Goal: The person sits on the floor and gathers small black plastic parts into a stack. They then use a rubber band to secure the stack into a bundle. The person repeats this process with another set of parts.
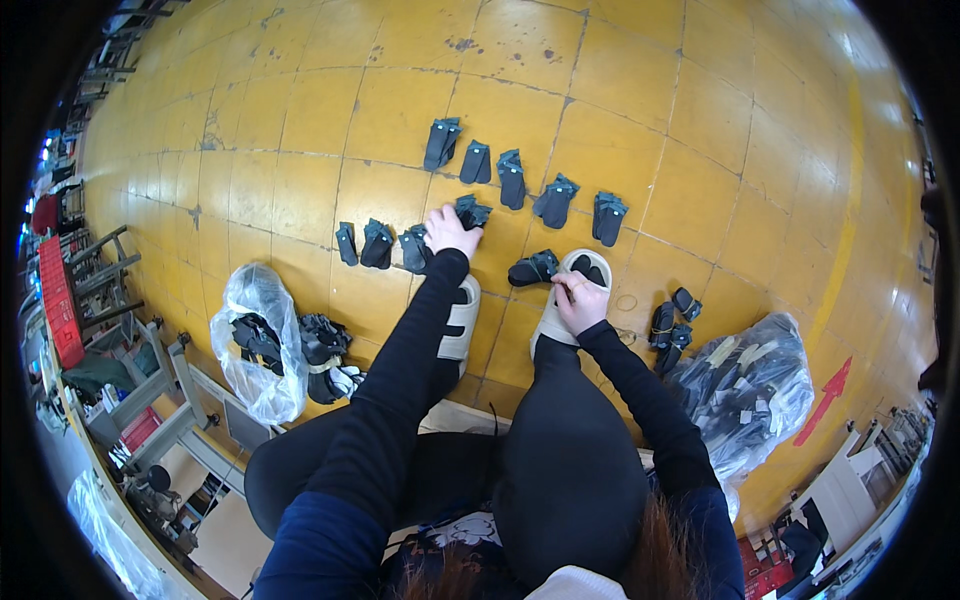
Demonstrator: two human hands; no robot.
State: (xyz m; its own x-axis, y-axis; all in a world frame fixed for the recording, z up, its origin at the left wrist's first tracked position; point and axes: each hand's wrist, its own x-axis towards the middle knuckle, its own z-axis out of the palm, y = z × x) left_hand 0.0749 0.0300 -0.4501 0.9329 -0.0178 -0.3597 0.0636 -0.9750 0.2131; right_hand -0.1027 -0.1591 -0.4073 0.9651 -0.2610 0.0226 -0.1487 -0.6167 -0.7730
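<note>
While the left hand (pixel 447 229) presses down on a dark sock bundle (pixel 471 211) on the yellow floor (pixel 620 90), the right hand (pixel 583 299) pinches a small band by the white sandal (pixel 566 290). 2 clear bags (pixel 262 340) hold more dark bundles.

The clear bag (pixel 262 345) blurs its dark contents beyond telling.

Sock bundles (pixel 512 178) rowed on floor (pixel 300 120); bags (pixel 258 340) left, right.
</note>
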